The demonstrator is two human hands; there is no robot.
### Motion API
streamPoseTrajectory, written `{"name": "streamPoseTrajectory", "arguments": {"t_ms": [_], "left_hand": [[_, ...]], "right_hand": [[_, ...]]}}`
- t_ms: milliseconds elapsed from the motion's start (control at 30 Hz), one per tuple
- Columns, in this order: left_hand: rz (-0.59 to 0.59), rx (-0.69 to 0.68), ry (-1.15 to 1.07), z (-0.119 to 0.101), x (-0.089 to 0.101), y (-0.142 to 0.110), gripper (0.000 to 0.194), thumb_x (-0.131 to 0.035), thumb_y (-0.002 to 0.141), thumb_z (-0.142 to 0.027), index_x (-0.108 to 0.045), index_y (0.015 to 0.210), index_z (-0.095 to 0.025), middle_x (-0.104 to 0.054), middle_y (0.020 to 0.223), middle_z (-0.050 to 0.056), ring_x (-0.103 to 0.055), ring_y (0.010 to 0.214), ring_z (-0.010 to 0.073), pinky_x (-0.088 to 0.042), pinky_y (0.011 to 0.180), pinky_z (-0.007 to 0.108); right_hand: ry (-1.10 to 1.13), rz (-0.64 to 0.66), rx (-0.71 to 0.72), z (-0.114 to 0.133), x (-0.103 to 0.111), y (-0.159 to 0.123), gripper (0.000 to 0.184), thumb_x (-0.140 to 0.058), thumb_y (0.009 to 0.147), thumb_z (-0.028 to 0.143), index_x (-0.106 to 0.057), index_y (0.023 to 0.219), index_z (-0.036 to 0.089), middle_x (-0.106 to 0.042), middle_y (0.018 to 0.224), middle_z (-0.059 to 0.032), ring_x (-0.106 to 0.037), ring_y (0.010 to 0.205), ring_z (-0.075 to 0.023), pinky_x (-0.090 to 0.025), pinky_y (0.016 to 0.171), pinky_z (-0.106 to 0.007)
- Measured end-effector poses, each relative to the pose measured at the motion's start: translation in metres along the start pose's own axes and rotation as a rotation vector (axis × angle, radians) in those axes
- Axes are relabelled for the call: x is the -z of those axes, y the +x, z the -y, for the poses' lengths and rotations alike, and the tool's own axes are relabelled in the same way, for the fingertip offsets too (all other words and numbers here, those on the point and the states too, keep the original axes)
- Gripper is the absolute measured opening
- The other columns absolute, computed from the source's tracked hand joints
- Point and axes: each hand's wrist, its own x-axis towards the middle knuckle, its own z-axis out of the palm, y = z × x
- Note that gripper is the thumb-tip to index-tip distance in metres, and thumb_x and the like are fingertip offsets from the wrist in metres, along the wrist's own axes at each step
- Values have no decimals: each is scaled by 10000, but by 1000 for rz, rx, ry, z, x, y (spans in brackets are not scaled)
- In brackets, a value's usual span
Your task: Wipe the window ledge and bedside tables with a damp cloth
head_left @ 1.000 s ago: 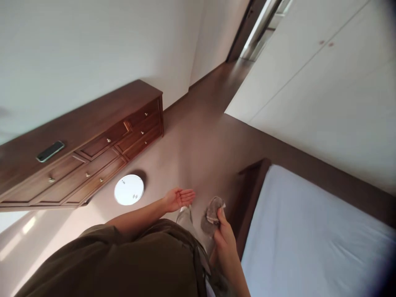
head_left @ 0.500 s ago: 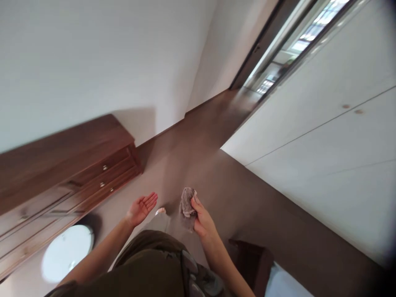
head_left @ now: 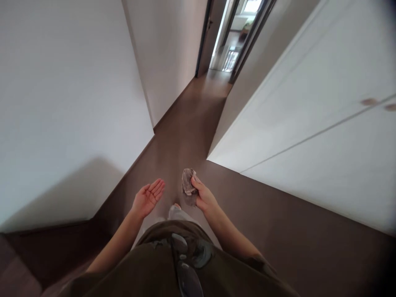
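My right hand grips a crumpled grey cloth between thumb and fingers, with part of the cloth hanging below it. A short way to its left, my left hand is held out palm up, fingers apart, touching nothing. Below both hands, the tip of a bare foot shows past a pale trouser leg. A pair of dark glasses hangs at the front of my olive shirt.
I face a narrow passage with a brown floor between a white wall and tall white cupboard doors. A doorway at the far end opens onto a brighter room.
The view has swung round to face along the passage, and the dresser, round white robot vacuum and bed have left the frame. The right hand still grips the cloth; the left stays open.
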Motion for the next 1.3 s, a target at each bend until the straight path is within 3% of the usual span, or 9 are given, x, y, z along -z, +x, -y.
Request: {"name": "streamPoseTrajectory", "arguments": {"t_ms": [167,300,400,500,700,833,1133,1200,1300], "left_hand": [[-130,-120,-77,-107,-56,128,612,-299,943,-140,-189,1540,-64,-710,1133,189,-709,1019,234,-591,848,351],[-78,-179,-134,-186,-100,290,612,-292,944,-163,-192,1542,-76,-688,1176,207,-700,1044,230,-583,869,347],[-5,-53,-71,-232,-188,429,603,-283,941,-164,-227,1536,-82,-687,1189,193,-699,1048,211,-552,920,335],[122,195,80,-259,-318,560,594,-304,946,-181,-249,1520,-39,-690,1183,192,-697,1045,211,-494,1000,355],[392,487,246,-279,-537,801,530,-343,948,-221,-430,1418,9,-696,1164,197,-686,1062,228,-424,1064,372],[298,384,197,-313,-609,944,536,-323,952,-202,-391,1461,-49,-701,1173,166,-687,1066,201,-457,1035,338],[-73,-10,16,-430,-699,1217,674,-316,906,-109,-127,1552,-77,-735,1062,176,-721,979,248,-594,816,361],[-79,-13,33,-441,-748,1299,662,-305,904,-98,-151,1547,-64,-744,1032,167,-730,948,234,-597,794,338],[-32,147,162,-441,-863,1423,615,-289,918,-91,-218,1525,-26,-751,1003,161,-736,914,205,-585,788,301]], "right_hand": [[-33,67,-127,104,-52,200,323,-872,635,244,-711,914,216,-767,790,36,-697,647,-108,-575,648,-219],[-66,27,-99,183,-58,356,339,-891,605,252,-715,893,222,-760,772,39,-688,634,-114,-576,650,-231],[-24,-74,-32,252,-58,458,351,-888,606,251,-719,913,231,-768,814,37,-700,665,-119,-579,659,-235],[23,-200,41,333,-52,543,365,-884,611,246,-722,938,231,-775,860,26,-713,714,-131,-584,700,-246],[60,-350,278,501,20,721,320,-845,677,307,-716,967,267,-774,940,33,-720,796,-148,-594,739,-271],[168,-389,305,613,51,875,292,-864,649,306,-721,900,263,-773,866,50,-709,740,-119,-593,731,-247],[44,-170,228,850,24,1187,261,-840,681,253,-729,917,244,-771,856,31,-701,711,-113,-567,678,-215],[46,-224,252,897,38,1248,292,-848,669,259,-726,934,250,-770,860,39,-699,717,-108,-566,682,-211],[133,-373,295,968,62,1325,317,-855,652,268,-723,940,269,-769,862,54,-696,701,-105,-572,673,-219]]}}
